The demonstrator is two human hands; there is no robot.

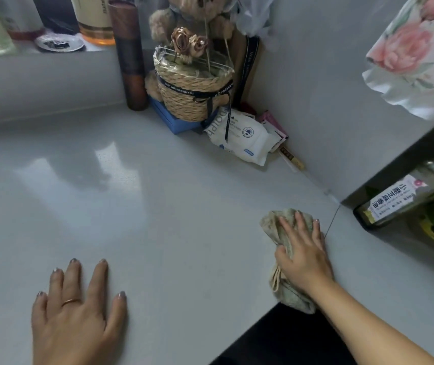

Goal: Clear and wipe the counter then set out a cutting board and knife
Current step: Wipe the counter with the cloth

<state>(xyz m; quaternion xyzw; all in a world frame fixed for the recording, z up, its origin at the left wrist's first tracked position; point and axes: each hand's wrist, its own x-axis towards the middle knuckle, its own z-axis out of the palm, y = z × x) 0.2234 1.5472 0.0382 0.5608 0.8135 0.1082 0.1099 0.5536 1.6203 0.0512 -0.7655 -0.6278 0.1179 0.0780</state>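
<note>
A pale grey counter (158,206) fills the view. My right hand (302,251) presses a crumpled beige-green cloth (272,225) flat against the counter near its right front edge, fingers gripping the fabric. My left hand (76,312) rests flat on the counter at the lower left, fingers spread, a ring on one finger, holding nothing. No cutting board or knife is in view.
In the back corner stand a woven basket with dried roses (192,93) on a blue box (171,119), a tall brown cylinder (129,56) and a white wipes pack (239,135). A dark rack with bottles (408,198) sits at right. Jars and a small dish (59,43) line a ledge.
</note>
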